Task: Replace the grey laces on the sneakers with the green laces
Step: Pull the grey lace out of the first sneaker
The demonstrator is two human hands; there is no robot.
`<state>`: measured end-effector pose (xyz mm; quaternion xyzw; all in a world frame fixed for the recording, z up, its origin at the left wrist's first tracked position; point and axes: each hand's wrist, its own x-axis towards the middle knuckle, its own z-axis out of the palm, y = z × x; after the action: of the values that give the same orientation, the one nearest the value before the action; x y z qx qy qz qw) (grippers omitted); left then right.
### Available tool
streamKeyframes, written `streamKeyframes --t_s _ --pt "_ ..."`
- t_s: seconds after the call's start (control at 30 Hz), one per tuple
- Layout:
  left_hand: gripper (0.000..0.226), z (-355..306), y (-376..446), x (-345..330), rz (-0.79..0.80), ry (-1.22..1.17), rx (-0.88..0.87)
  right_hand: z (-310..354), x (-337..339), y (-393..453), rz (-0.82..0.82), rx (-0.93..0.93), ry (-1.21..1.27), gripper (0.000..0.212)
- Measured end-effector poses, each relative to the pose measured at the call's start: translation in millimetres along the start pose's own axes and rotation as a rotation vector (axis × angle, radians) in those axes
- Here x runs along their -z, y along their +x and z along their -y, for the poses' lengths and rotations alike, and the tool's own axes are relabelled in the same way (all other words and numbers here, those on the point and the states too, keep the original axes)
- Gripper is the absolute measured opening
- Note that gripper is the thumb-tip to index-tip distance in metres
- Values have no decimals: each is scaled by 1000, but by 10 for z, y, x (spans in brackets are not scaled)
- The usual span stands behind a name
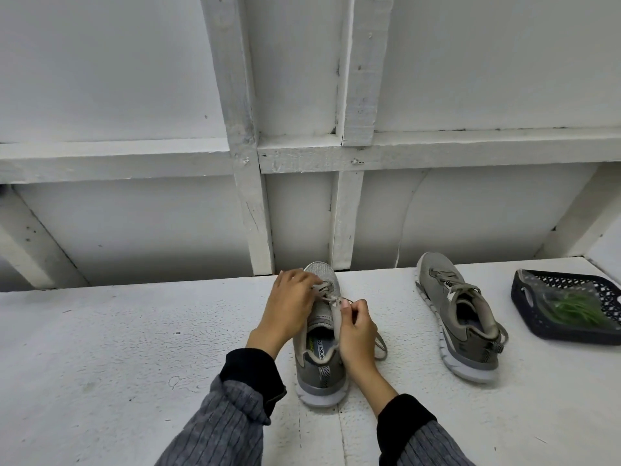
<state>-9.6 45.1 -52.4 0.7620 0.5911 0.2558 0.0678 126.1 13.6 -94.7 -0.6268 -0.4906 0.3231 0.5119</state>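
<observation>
My left hand [291,306] curls over the near sneaker [321,344] on the white table [100,348], pinching its grey lace [327,295], eyelets hidden beneath. My right hand [357,329] pinches the same lace. Further right, the second sneaker [457,317] stays laced; green laces [571,309] blur inside the dark basket [524,297], cut off.

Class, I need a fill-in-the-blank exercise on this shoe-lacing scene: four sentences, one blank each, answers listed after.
1. Both hands work on the grey lace of the sneaker whose toe points ____ the person.
2. The second sneaker lies to the first one's ____.
3. The bagged green laces sit inside a dark ____.
4. The right hand pinches the lace while the left hand rests near the shoe's ____.

Answers: away from; right; basket; toe
</observation>
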Motion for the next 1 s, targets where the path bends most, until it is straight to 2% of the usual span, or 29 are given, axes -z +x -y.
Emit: streamKeyframes --t_s 0.1,0.23,0.37,0.5,0.63,0.83,0.93,1.0 --pt "26 -73 59 -7 143 141 5 -3 0 5 4 9 -1 30" --pt "22 -86 68 -28 168 196 -16 -13 -6 13 8 13 4 30" --pt "11 -35 37 -89 109 -86 -1 -13 -5 9 7 17 2 31" --pt "10 -81 -8 -110 103 -388 79 4 9 0 13 24 9 31" --pt "19 -133 -7 -116 -32 -564 160 -6 2 2 26 13 -6 30" --pt "15 -110 24 -19 -218 -692 299 -10 -5 9 22 16 -17 29" --pt "16 7 5 58 -364 -746 415 6 15 4 24 19 -13 31" --pt "15 112 -11 138 -518 -785 569 24 22 -2 28 26 -2 32"
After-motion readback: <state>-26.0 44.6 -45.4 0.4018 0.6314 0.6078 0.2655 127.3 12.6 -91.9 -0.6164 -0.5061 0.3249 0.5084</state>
